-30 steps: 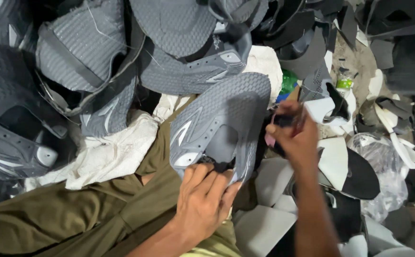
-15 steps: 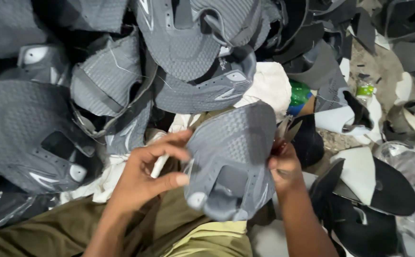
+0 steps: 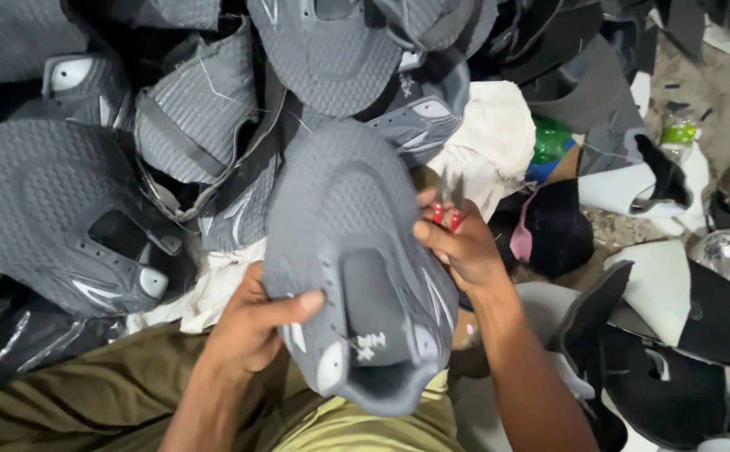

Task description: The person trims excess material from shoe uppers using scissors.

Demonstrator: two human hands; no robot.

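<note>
Left hand (image 3: pixel 252 331) grips grey shoe upper (image 3: pixel 352 259) at its left edge, thumb across the face. Right hand (image 3: pixel 461 247) closed on red-handled snips (image 3: pixel 447 209) at the upper's right edge. More grey uppers (image 3: pixel 55 218) piled beyond, over lap.

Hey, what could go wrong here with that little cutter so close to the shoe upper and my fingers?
The small red-handled cutter in the right hand works at the edge of the grey mesh shoe upper, so it might nick the fabric. The left hand has its thumb across the upper; a slip could reach it.
</note>
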